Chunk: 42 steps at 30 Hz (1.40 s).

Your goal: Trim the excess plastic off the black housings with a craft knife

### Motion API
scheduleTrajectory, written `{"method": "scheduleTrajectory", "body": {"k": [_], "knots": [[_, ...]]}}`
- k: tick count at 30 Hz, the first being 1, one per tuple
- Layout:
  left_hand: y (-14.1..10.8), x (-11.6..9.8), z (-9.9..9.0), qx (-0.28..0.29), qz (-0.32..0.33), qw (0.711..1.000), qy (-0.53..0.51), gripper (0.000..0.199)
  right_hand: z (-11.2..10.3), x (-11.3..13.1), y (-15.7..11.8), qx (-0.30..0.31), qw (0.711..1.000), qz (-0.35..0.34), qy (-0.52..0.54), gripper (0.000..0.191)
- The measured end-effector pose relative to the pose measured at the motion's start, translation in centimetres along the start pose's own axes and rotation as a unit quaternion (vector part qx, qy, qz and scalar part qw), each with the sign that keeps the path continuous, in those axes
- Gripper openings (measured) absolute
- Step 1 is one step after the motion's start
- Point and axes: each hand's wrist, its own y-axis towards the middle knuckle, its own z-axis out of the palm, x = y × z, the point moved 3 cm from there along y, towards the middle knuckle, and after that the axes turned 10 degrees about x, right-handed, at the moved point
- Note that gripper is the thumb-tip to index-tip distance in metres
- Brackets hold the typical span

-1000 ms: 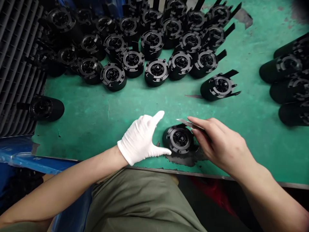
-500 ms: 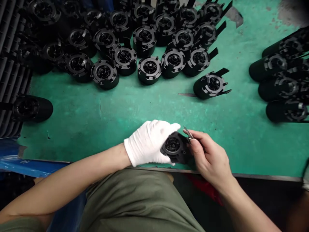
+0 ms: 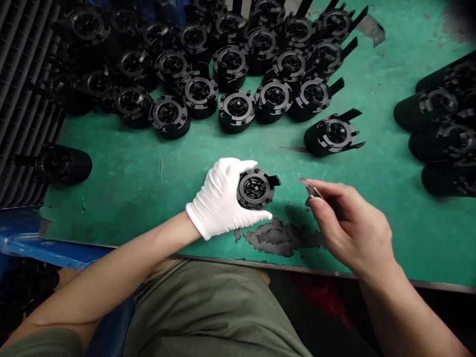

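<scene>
My left hand (image 3: 219,198), in a white cotton glove, cradles a round black moulded part (image 3: 256,188) with its ribbed face up and a short tab sticking out at the right. My right hand (image 3: 349,223) is bare and hovers to the right of that part, not touching it. Its thumb and fingers pinch a small metal tool (image 3: 314,191), whose tip points up and left. The underside of the part is hidden by the glove.
Several similar black parts (image 3: 237,111) crowd the green work mat (image 3: 122,198), and more (image 3: 439,105) lie at the right. A dark peeled patch (image 3: 278,238) marks the mat near its front edge. A ridged black rack (image 3: 26,124) stands at the left.
My left hand has lifted the black part off the mat and turned its face up. My right hand has moved right and away from it, uncovering the dark patch.
</scene>
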Motion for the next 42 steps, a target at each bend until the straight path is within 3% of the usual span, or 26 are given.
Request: {"method": "scheduleTrajectory", "body": {"k": [4,7,9,10,13,15,19,27,34,42], "knots": [[1.4,0.2,-2.6,0.117,0.107,0.987,-0.015,0.080,-0.5,-0.6,0.7,0.023,0.997,-0.058,-0.042,0.032],[1.3,1.1,-4.3,0.158,0.139,0.977,-0.032,0.068,0.0,-0.4,0.9,0.065,0.988,-0.124,-0.073,0.039],[0.9,1.8,-4.4,0.158,0.138,0.977,-0.047,0.063,0.5,-0.2,1.1,0.094,0.979,-0.158,-0.094,0.042],[0.7,2.1,-4.1,0.155,0.139,0.977,-0.050,0.069,0.7,0.0,1.2,0.102,0.974,-0.172,-0.107,0.042],[0.3,2.8,-2.7,0.138,0.149,0.979,-0.036,0.112,0.9,0.7,1.7,0.100,0.960,-0.205,-0.162,0.038],[0.3,3.1,-1.9,0.123,0.160,0.979,-0.020,0.121,0.9,1.2,2.2,0.092,0.949,-0.221,-0.203,0.031],[0.5,3.4,-1.4,0.105,0.170,0.980,-0.015,0.118,1.0,1.9,3.2,0.092,0.932,-0.245,-0.252,0.019],[0.4,3.4,-1.5,0.093,0.181,0.979,-0.017,0.112,1.4,2.6,4.4,0.117,0.912,-0.273,-0.283,0.019],[0.5,3.4,-1.5,0.089,0.180,0.979,-0.019,0.107,1.6,3.5,3.3,0.093,0.910,-0.274,-0.299,0.010],[0.7,3.4,-1.7,0.107,0.163,0.980,-0.032,0.105,1.1,4.1,2.6,0.098,0.890,-0.289,-0.338,0.032]]}}
